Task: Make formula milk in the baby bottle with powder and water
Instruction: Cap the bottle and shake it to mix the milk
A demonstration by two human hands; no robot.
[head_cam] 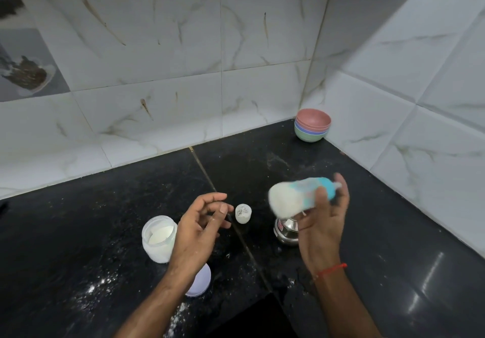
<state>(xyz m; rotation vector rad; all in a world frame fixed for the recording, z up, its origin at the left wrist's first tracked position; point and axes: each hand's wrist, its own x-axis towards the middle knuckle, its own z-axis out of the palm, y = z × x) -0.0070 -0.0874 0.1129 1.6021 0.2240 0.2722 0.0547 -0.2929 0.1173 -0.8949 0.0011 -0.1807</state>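
Note:
My right hand (324, 217) grips the baby bottle (294, 195), which lies tilted almost sideways in the air, blurred, with white milk inside and a blue collar toward my fingers. My left hand (199, 222) hovers over the black counter (105, 232) with fingers loosely curled, holding nothing. Just left of it stands the open powder jar (158, 238) with white powder inside. Its lilac lid (200, 281) lies on the counter, partly hidden under my left wrist. A small white cap (243, 213) sits between my hands. A steel cup (286, 231) stands below the bottle.
A stack of coloured bowls (312, 125) sits in the far corner by the tiled walls. Spilled powder (97, 285) dusts the counter near the front left. A dark gap (257, 319) opens at the counter's front edge.

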